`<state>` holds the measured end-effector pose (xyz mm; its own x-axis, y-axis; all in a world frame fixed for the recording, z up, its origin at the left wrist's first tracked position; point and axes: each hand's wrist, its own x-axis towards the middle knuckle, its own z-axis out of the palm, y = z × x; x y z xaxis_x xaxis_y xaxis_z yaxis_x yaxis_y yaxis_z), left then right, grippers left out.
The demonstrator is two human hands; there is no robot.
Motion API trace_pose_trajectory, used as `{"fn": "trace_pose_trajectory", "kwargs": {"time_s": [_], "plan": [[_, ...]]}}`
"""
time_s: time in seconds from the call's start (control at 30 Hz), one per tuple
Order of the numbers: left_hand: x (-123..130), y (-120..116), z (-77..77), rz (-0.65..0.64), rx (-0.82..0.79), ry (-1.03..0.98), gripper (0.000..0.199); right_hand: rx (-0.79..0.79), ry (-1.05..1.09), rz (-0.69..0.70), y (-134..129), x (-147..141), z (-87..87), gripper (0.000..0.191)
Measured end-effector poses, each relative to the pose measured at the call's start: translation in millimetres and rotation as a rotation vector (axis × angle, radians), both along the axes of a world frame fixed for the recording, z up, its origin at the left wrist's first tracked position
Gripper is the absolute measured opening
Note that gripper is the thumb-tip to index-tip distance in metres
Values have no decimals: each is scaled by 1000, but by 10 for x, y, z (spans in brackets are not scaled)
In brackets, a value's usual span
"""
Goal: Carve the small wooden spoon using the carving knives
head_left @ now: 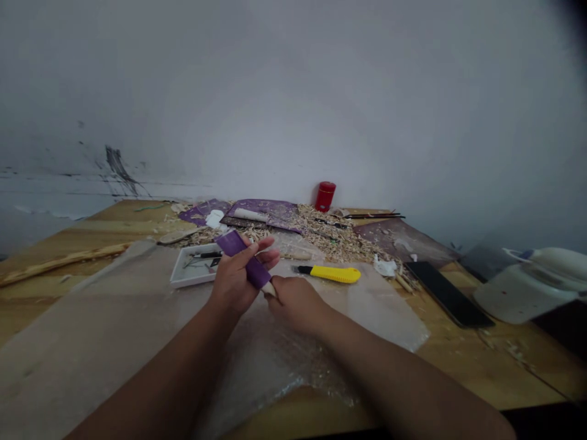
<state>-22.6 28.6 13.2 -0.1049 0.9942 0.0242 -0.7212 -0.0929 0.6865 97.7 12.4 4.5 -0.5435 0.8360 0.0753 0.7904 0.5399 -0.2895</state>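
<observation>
A purple-wrapped stick point(243, 259) is gripped by the closed fingers of the left hand point(233, 282), its pale tip point(269, 289) held in the curled right hand point(296, 304).

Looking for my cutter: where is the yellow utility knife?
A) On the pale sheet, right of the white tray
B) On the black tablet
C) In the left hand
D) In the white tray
A: the yellow utility knife lies on the pale sheet, right of the white tray, beyond the left hand and right hand.
</observation>
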Motion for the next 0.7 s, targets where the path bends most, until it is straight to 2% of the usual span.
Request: {"fn": "trace_pose_trajectory", "kwargs": {"time_s": [0.07,0.17,0.27,0.4,0.5,0.6,0.7], "plan": [[-5,-31,25,-54,3,2,16,-107,157,44,-5,-7,-14,20],[1,-76,53,-153,47,-44,11,-363,391,101,-26,-29,-32,21],[-23,-75,71,-156,60,-56,12,-516,489,114,-29,-38,-57,20],[-186,24,114,-30,83,-28,17,-499,366,161,-25,-11,-86,23],[-287,76,154,28,112,-45,22,-390,267,171,-38,-6,-88,25],[-256,61,158,5,93,-54,25,-240,194,126,-46,-31,-77,26],[-166,31,118,-33,70,-64,25,-170,136,93,-40,-58,-77,28]]}}
